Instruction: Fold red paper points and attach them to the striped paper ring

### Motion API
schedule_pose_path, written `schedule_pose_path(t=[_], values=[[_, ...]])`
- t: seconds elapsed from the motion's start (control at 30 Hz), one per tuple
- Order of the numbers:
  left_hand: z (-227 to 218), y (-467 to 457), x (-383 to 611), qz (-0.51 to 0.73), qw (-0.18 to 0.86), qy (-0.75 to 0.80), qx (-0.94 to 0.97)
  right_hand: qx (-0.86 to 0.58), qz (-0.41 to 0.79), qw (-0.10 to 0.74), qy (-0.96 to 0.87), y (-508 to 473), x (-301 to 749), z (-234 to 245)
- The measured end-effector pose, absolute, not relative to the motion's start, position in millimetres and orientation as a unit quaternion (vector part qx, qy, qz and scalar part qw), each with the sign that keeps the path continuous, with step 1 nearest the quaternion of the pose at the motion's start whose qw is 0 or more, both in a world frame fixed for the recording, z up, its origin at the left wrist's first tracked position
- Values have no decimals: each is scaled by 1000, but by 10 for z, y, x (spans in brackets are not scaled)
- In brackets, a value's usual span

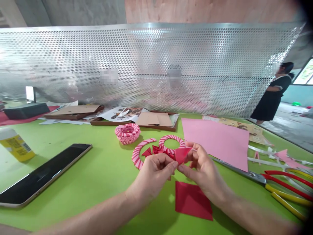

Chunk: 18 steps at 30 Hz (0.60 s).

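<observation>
"Head view: what's my right hand (204,173) doing?"

"Nearly closed, pinching a folded red paper triangle (182,155), with my left hand (151,176) curled in, its fingertips at the triangle's lower corner (fiddly from out here)."

"What's around it?"

"Striped pink paper rings (136,153) just behind, and a red paper square (193,199) below, on the green table (73,209)."
</observation>
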<state>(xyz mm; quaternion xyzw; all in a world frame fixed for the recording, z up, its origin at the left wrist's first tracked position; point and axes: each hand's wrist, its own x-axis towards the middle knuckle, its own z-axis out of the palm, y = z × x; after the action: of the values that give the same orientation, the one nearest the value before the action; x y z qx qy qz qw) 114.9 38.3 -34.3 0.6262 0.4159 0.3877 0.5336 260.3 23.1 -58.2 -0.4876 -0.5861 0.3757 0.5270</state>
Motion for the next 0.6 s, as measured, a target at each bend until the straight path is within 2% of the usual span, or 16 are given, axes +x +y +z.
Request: schedule_pose_path(t=[0.17, 0.37, 0.47, 0.6], values=[[-379, 387, 1126, 361, 503, 409, 671, -431, 528, 521, -514, 217, 2624, -544], [-365, 402, 1118, 339, 530, 405, 664, -406, 566, 503, -511, 210, 2616, -526], [-357, 430, 1113, 349, 550, 407, 640, -415, 519, 499, -556, 196, 2605, -524], [-380, 493, 1091, 373, 595, 398, 591, -471, 312, 527, -635, 186, 2652, -533]])
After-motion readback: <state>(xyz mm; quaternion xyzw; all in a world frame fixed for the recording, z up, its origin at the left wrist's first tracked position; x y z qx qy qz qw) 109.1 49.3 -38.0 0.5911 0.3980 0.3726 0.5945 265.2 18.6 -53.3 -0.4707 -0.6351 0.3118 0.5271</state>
